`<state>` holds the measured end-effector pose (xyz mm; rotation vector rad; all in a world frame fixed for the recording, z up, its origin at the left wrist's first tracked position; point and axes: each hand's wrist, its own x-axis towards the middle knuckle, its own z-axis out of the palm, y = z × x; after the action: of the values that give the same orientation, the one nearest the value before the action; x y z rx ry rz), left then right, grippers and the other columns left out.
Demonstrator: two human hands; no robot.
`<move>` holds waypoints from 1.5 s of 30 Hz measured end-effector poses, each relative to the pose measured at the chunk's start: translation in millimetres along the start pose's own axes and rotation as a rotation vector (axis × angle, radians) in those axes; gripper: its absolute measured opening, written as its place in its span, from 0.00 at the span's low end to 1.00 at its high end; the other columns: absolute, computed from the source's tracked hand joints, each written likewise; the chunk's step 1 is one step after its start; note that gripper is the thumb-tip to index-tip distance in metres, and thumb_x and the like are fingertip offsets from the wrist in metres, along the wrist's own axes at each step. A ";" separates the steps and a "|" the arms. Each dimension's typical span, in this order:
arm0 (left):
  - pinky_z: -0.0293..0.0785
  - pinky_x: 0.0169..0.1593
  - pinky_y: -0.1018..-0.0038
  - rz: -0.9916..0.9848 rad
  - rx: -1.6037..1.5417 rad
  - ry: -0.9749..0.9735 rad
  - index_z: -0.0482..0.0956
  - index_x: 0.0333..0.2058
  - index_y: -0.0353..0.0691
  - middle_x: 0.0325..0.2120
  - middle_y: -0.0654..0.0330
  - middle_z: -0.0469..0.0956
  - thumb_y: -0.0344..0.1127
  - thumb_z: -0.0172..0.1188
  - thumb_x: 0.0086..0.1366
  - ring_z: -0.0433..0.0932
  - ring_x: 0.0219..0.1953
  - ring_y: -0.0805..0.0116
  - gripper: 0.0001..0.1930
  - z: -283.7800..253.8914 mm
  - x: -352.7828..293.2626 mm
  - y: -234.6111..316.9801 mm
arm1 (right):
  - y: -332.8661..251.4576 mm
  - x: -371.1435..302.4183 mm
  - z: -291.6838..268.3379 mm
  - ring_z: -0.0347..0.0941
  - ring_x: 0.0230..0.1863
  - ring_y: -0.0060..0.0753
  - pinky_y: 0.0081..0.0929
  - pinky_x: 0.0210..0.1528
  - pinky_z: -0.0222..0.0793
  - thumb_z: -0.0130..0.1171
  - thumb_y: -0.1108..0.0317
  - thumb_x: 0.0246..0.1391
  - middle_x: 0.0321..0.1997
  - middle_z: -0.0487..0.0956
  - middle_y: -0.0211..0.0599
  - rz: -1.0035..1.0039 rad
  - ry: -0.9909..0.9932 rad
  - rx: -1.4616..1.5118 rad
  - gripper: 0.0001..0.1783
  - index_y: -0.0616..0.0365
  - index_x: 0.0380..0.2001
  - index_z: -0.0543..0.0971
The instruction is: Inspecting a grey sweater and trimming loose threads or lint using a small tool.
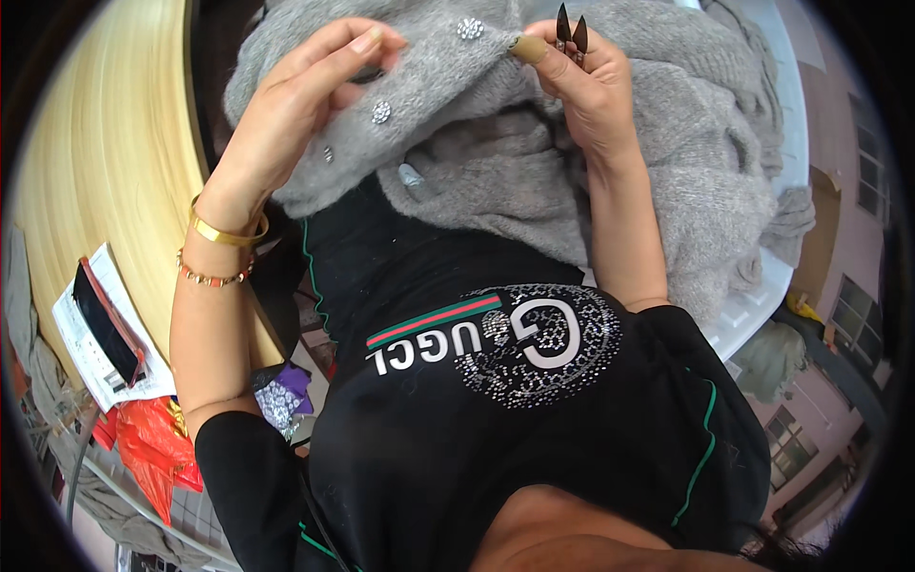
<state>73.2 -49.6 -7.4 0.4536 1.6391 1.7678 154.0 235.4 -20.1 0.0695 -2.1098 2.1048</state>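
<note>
A fuzzy grey knit garment (658,181) lies bunched over my lap and across the far side. Several sparkling, flower-like rhinestone buttons (381,112) run along a band of it. My right hand (591,91) pinches the end of this band between thumb and fingers; a tan cover wraps the thumb. In the same hand sit small thread snips (572,36), their two dark pointed blades sticking up past the fingers. My left hand (319,81) is raised over the band's left side, fingers bent and their tips close together. Whatever they pinch, if anything, is too small to make out.
A light wooden table (105,124) stands at the left, with papers and a dark pouch (107,322) on it. Below it are a red plastic bag (157,458) and a purple-and-white packet (283,396). A pale blue-white plastic surface (777,276) edges the garment at right.
</note>
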 end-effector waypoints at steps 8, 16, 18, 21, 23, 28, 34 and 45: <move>0.68 0.49 0.84 0.119 0.072 -0.053 0.78 0.56 0.39 0.43 0.69 0.77 0.38 0.61 0.72 0.73 0.45 0.86 0.17 18.7 -3.9 8.5 | -4.1 -8.4 -26.5 0.62 0.22 0.08 0.12 0.25 0.54 0.67 0.69 0.62 0.24 0.74 0.17 0.012 0.090 -0.034 0.10 0.62 0.43 0.84; 0.72 0.50 0.85 0.186 0.021 -0.043 0.76 0.59 0.36 0.44 0.69 0.77 0.22 0.67 0.64 0.75 0.44 0.84 0.24 28.9 -5.0 11.0 | -20.1 -10.9 -14.9 0.62 0.20 0.07 0.12 0.23 0.54 0.68 0.69 0.62 0.23 0.76 0.17 0.018 0.260 -0.092 0.05 0.59 0.37 0.84; 0.73 0.51 0.84 0.234 0.026 -0.032 0.76 0.59 0.36 0.44 0.69 0.77 0.21 0.67 0.64 0.76 0.45 0.83 0.24 30.9 -5.2 12.6 | -22.8 -11.0 -12.3 0.62 0.21 0.07 0.12 0.24 0.54 0.68 0.69 0.62 0.23 0.75 0.17 0.036 0.244 -0.087 0.05 0.59 0.37 0.84; 0.74 0.52 0.84 0.291 0.062 -0.015 0.77 0.58 0.35 0.44 0.68 0.78 0.20 0.67 0.63 0.76 0.46 0.82 0.24 32.1 -5.1 16.0 | -24.1 -9.9 -10.5 0.63 0.21 0.07 0.12 0.23 0.54 0.68 0.69 0.63 0.23 0.76 0.17 0.041 0.236 -0.086 0.06 0.59 0.37 0.84; 0.74 0.53 0.83 0.290 0.044 0.003 0.77 0.58 0.35 0.44 0.67 0.78 0.19 0.67 0.62 0.76 0.47 0.82 0.24 33.8 -5.9 16.9 | -23.9 -9.0 -10.5 0.62 0.21 0.07 0.12 0.23 0.54 0.68 0.68 0.63 0.23 0.75 0.17 0.043 0.240 -0.091 0.06 0.59 0.37 0.84; 0.74 0.51 0.84 0.179 0.012 -0.065 0.77 0.58 0.36 0.46 0.67 0.78 0.19 0.67 0.61 0.76 0.46 0.81 0.25 30.9 -5.8 12.9 | -23.8 -7.9 -14.4 0.58 0.19 0.07 0.14 0.21 0.49 0.67 0.66 0.64 0.21 0.71 0.14 0.081 0.270 0.004 0.06 0.57 0.37 0.82; 0.71 0.44 0.86 -0.054 0.091 -0.189 0.77 0.59 0.37 0.41 0.71 0.76 0.23 0.69 0.62 0.73 0.39 0.86 0.25 15.9 -5.4 2.4 | -23.0 4.0 -29.2 0.53 0.16 0.08 0.14 0.18 0.45 0.64 0.65 0.66 0.18 0.66 0.14 -0.062 0.400 0.139 0.07 0.56 0.37 0.80; 0.68 0.45 0.83 0.128 0.172 -0.071 0.77 0.57 0.40 0.35 0.74 0.70 0.31 0.63 0.69 0.68 0.38 0.87 0.18 21.8 -6.1 6.6 | -11.2 7.7 -39.3 0.53 0.16 0.07 0.13 0.18 0.46 0.62 0.66 0.67 0.19 0.66 0.13 -0.021 0.392 0.154 0.06 0.54 0.36 0.79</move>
<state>90.4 -37.5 3.4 0.7067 1.7526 1.6880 151.1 275.1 -8.0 -0.2781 -1.7143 2.0612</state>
